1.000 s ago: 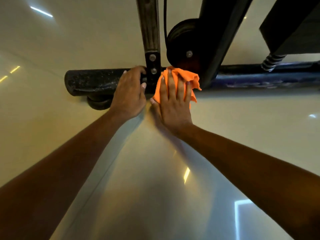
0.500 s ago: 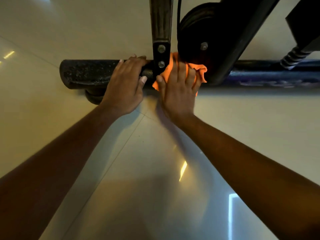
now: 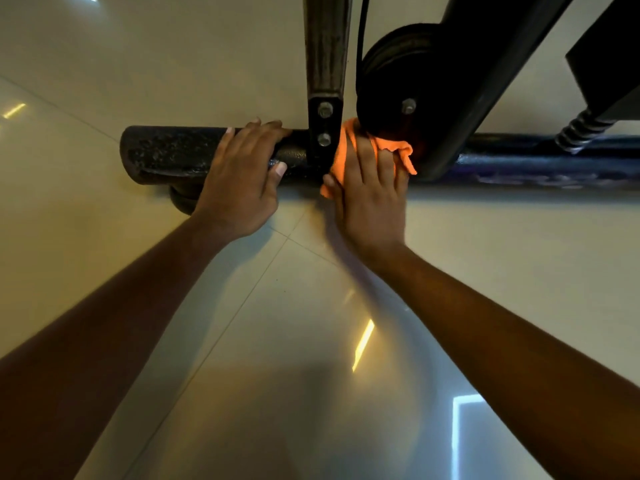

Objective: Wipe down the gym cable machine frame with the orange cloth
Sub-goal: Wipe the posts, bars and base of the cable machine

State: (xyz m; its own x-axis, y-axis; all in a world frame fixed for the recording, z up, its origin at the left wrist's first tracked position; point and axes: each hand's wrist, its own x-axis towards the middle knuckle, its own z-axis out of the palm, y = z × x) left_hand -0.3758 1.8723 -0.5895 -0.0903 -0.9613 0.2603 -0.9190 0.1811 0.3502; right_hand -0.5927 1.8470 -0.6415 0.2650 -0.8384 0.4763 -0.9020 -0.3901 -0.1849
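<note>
Right hand (image 3: pixel 372 199) covers most of the cloth (image 3: pixel 398 147); upright (image 3: pixel 327 53) and pulley (image 3: pixel 398 74) housing run off frame's top.

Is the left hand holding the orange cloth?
No: the left hand rests bare on the base bar; the orange cloth is under the right hand.

Open tiled floor (image 3: pixel 485 254) nearside, upright post (image 3: pixel 325 64), pulley wheel (image 3: pixel 391 77) crowding base bar (image 3: pixel 166 154)

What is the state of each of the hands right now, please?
Left hand: open, fingers laid over the base bar, holding nothing.
Right hand: open, straight fingers pressing the orange cloth against the frame.
</note>
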